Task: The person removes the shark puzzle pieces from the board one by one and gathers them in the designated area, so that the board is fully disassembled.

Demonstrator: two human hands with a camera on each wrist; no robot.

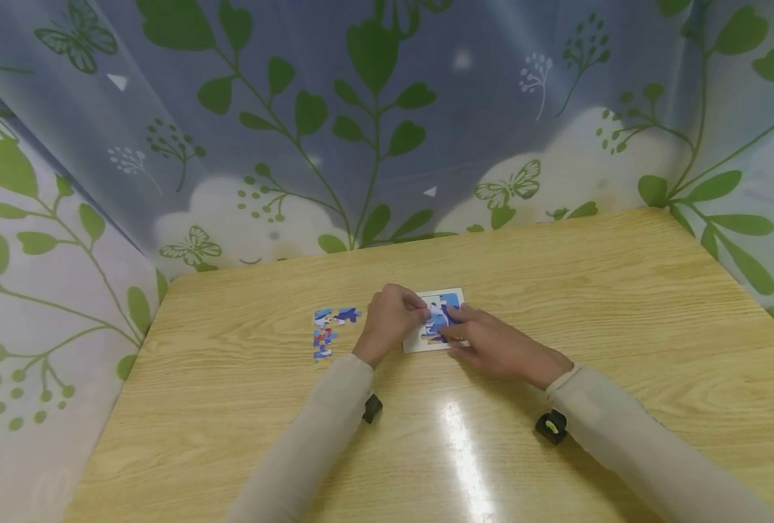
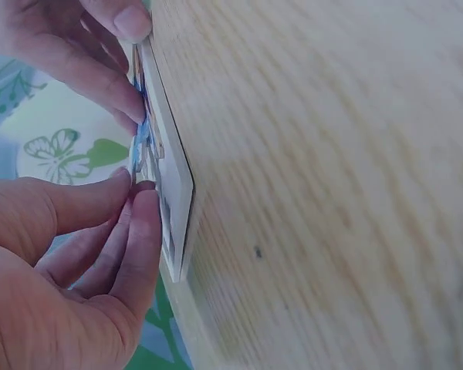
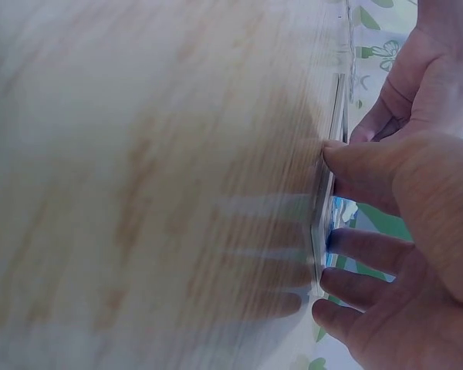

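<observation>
A small white-bordered jigsaw board [image 1: 414, 344] lies on the table, partly filled with blue, white and orange pieces. Over its left side, my left hand [image 1: 389, 319] pinches a small puzzle piece [image 2: 144, 185] between thumb and fingertips; the fingers mostly hide it. My right hand [image 1: 499, 346] rests at the board's right side, fingers extended over the picture and thumb at the near edge. From the right wrist view, the thumb [image 3: 363, 160] touches the board's rim, with the other fingers spread along it. The hands cover parts of the puzzle.
Left of the board, several loose joined puzzle pieces [image 1: 323, 335] form an angled strip on the wooden table [image 1: 230, 407]. A patterned curtain [image 1: 282, 181] hangs behind the table's far edge. Dark wrist devices [image 1: 551, 427] sit under both sleeves.
</observation>
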